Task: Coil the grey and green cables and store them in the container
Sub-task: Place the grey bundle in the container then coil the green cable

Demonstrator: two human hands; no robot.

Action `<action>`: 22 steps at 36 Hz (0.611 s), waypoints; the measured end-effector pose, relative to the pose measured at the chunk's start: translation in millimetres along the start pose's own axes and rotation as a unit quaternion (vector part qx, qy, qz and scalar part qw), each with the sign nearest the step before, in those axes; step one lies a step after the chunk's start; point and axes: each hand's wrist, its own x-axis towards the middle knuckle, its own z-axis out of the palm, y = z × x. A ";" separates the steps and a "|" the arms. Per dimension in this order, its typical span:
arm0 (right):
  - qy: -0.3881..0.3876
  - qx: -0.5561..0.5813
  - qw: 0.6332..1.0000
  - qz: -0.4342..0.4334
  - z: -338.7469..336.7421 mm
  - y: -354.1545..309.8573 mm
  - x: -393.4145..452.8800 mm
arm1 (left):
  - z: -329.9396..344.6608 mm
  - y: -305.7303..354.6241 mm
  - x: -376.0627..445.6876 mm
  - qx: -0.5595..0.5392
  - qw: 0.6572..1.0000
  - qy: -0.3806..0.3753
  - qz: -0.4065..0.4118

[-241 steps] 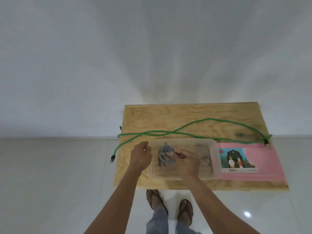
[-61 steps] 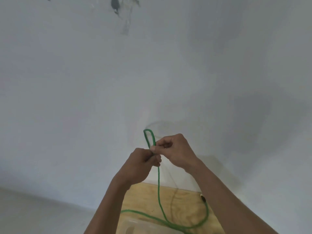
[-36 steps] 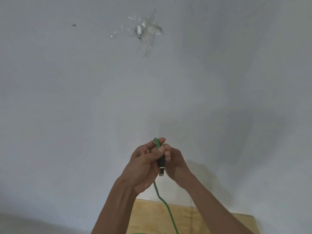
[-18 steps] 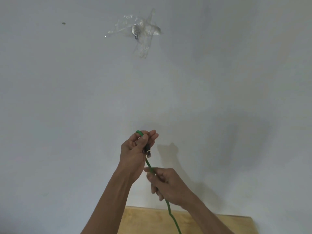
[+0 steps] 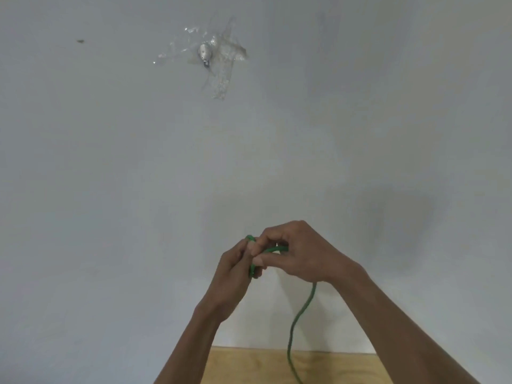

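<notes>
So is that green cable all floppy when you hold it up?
Probably yes. The green cable hangs from the right hand in a wavy line toward the wooden board, so it looks limp. It bends tightly where the left hand holds it, so it should coil easily. It seems light.

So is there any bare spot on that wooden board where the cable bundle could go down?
Only a strip of the wooden board shows. It looks bare left of the green cable and right of it, up to the right forearm. Both hands crowd the cable above it. The container isn't visible.
</notes>
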 end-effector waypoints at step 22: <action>-0.105 0.134 0.985 0.001 -13.1 -3.5 -24.5 | 9.9 -0.4 10.8 -0.319 0.926 0.077 -0.185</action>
